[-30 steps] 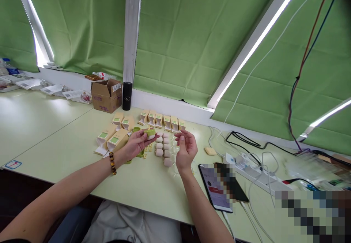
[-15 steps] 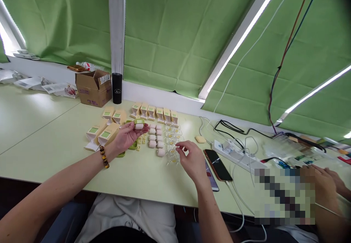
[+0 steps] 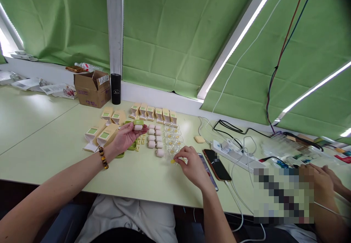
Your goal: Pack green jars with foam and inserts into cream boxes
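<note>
Head view: the right hand pinches finger and thumb at a yellow bit, I can't tell if it has hold, and might bump the crowded clear cups just past it. Left of it, the half-curled left hand holds a pink-and-green case that could slip if held loosely. Past that hand, words on the brown box and black bottle are too small to read.
</note>
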`<state>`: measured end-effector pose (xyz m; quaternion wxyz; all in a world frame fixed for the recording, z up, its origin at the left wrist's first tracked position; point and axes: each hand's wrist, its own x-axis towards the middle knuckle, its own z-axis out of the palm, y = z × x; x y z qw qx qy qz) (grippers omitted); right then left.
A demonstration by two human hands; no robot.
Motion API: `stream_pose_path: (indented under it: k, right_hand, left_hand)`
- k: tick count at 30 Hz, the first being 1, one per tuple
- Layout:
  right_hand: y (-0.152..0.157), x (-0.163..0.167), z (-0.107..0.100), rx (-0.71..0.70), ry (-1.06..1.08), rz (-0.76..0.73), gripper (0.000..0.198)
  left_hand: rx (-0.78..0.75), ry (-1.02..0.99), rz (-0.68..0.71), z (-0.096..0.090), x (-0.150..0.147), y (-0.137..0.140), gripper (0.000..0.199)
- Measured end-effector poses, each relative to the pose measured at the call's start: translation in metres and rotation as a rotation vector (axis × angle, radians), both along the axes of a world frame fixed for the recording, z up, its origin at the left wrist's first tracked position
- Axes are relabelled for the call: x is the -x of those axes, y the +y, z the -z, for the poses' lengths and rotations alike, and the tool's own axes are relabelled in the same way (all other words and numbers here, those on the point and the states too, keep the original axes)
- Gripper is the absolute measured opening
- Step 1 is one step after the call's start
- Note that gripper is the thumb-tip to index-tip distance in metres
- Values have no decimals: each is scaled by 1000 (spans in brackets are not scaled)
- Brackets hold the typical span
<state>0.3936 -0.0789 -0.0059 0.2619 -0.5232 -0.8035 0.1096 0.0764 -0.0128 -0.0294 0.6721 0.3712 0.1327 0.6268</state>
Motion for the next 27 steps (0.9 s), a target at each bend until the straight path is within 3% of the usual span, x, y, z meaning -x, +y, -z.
stream_pose_path:
  k: [6, 11, 17, 21, 27]
  right_hand:
    - [21, 23, -35, 151, 606, -209, 12]
    - [57, 60, -43, 466, 955, -356, 27]
    - [83, 98, -18, 629, 1200, -356, 37]
    - [82, 115, 5, 515, 1305, -324, 38]
    - [74, 126, 28, 465, 1397, -256, 55]
  left_hand:
    - [-3, -5, -1, 1, 1, 2, 17]
    - [-29, 2, -33, 2, 0, 1, 18]
    - [-9, 0, -165, 4, 0, 3, 21]
    - [-2, 3, -221, 4, 0, 3, 25]
    - [5, -9, -244, 4, -1, 3, 24]
